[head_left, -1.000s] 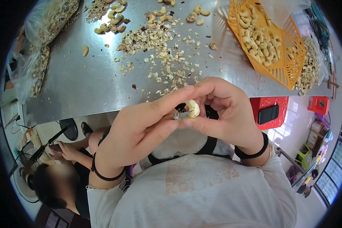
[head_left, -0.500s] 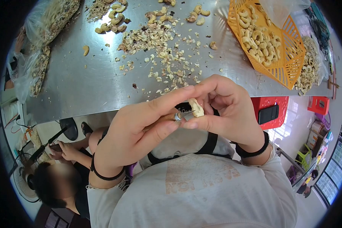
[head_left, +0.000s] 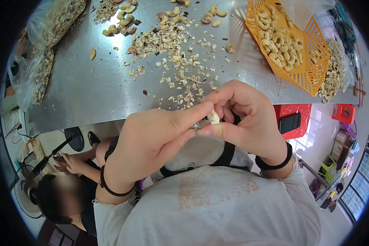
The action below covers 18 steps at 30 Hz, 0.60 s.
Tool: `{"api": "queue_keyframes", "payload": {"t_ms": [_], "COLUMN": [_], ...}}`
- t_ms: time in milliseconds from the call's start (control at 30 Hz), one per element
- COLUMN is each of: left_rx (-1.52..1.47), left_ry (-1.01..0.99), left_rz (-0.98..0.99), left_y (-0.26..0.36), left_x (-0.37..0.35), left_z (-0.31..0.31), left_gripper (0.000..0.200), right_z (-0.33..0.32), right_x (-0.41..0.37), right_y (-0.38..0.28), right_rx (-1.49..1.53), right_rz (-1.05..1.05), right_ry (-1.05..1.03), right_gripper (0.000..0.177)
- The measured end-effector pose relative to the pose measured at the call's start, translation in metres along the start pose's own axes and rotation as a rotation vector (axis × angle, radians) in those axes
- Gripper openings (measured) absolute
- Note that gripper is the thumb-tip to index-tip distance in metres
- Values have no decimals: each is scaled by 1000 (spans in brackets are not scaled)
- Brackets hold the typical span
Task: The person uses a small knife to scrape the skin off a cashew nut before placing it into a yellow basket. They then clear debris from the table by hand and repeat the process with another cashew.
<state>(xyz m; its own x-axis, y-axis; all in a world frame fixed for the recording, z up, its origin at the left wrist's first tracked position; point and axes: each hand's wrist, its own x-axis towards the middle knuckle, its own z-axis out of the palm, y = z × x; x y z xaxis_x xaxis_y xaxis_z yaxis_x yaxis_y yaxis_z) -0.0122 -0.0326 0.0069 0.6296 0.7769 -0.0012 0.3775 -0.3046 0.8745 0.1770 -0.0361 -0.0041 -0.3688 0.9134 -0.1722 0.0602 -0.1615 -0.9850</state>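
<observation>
Just off the table's near edge, my left hand (head_left: 160, 133) is closed round a small knife (head_left: 203, 122), its short blade pointing right and its handle mostly hidden by my fingers. Facing it, my right hand (head_left: 244, 117) pinches a pale cashew (head_left: 213, 117) between thumb and fingers. The blade lies against the cashew; how deep it goes is hard to see. Chopped cashew bits and peelings (head_left: 164, 43) are scattered on the metal table (head_left: 90, 90) beyond my hands.
A yellow plastic basket (head_left: 317, 69) with whole cashews stands at the right, beside a bag of cashews (head_left: 333, 76). Plastic bags of bits (head_left: 61, 24) lie at the left. Below right, a phone (head_left: 289, 123) rests on a red stool (head_left: 291, 108). Another person (head_left: 65, 197) sits at lower left.
My left hand has rolled and shifted slightly, its fingers now hiding the wooden knife handle. The cashew has turned a little between my right fingers and sits slightly lower.
</observation>
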Motion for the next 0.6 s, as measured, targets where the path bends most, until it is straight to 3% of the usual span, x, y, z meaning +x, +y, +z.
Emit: {"api": "queue_keyframes", "payload": {"t_ms": [33, 133, 233, 467, 600], "left_rx": [69, 173, 103, -62, -130], "left_ry": [80, 147, 188, 152, 151], "left_rz": [103, 158, 208, 101, 8], "left_y": [-3, -9, -12, -5, -4], "left_x": [0, -1, 2, 3, 2], "left_z": [3, 6, 8, 5, 4], "left_gripper": [39, 37, 36, 34, 35], "right_z": [1, 0, 3, 5, 5], "right_x": [0, -1, 1, 4, 3], "right_y": [2, 2, 3, 8, 6], "right_rx": [4, -9, -5, 61, 151], "right_rz": [-20, -42, -66, -197, -110], "right_ry": [19, 8, 19, 62, 45], "right_gripper": [28, 31, 31, 26, 24]}}
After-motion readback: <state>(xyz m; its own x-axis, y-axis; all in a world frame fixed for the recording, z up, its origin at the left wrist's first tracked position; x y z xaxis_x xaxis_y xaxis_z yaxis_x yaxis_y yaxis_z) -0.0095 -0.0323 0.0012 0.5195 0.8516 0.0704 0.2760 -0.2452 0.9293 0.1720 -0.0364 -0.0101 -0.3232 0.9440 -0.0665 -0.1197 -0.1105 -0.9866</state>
